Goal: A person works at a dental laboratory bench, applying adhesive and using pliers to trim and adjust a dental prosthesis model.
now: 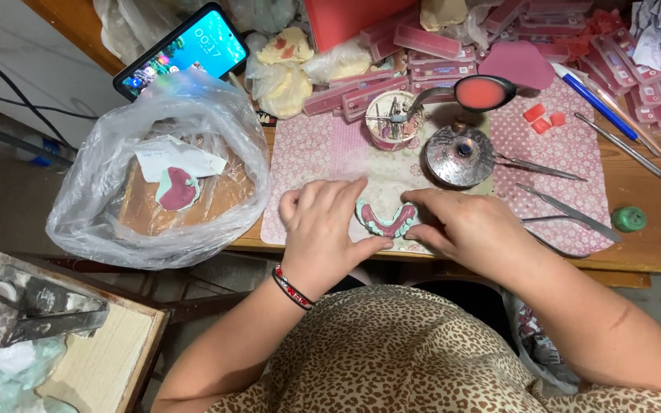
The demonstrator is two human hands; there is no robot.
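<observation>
A horseshoe-shaped denture model (385,219), pink wax with pale green teeth, lies on the pink flowered mat (323,153) near the table's front edge. My left hand (323,229) holds its left end between thumb and fingers. My right hand (464,226) grips its right end. A red and black bracelet sits on my left wrist.
A small lit burner (460,155) stands just behind the hands, with a ladle of red wax (482,93) and a cup of tools (390,118) beyond. Metal instruments (568,208) lie right. A plastic bag (162,168) holding a pink cast sits left, a phone (185,47) behind it.
</observation>
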